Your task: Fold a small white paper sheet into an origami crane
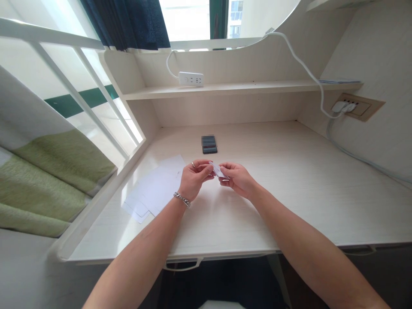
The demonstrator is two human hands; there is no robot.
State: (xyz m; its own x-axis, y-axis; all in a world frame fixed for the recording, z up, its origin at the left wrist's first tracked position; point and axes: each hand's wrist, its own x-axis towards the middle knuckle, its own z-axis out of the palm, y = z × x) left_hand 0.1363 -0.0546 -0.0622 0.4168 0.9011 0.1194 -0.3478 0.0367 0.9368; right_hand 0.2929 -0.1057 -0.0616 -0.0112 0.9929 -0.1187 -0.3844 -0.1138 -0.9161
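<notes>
Over the middle of the pale desk (pixel 289 193), both hands pinch a small folded piece of white paper (pixel 219 171). My left hand (pixel 195 178) grips its left end with fingers closed; it wears a ring and a metal bracelet. My right hand (pixel 236 178) holds the paper's right end between thumb and fingers. The paper is lifted a little above the desk. Several loose white sheets (pixel 154 189) lie flat on the desk just left of my left hand.
A small dark stack of cards or notes (pixel 209 144) lies behind the hands. A white power strip (pixel 191 79) sits on the shelf above, with a cable running to a wall socket (pixel 349 105) at right. A bed with a green cover (pixel 48 180) is at left.
</notes>
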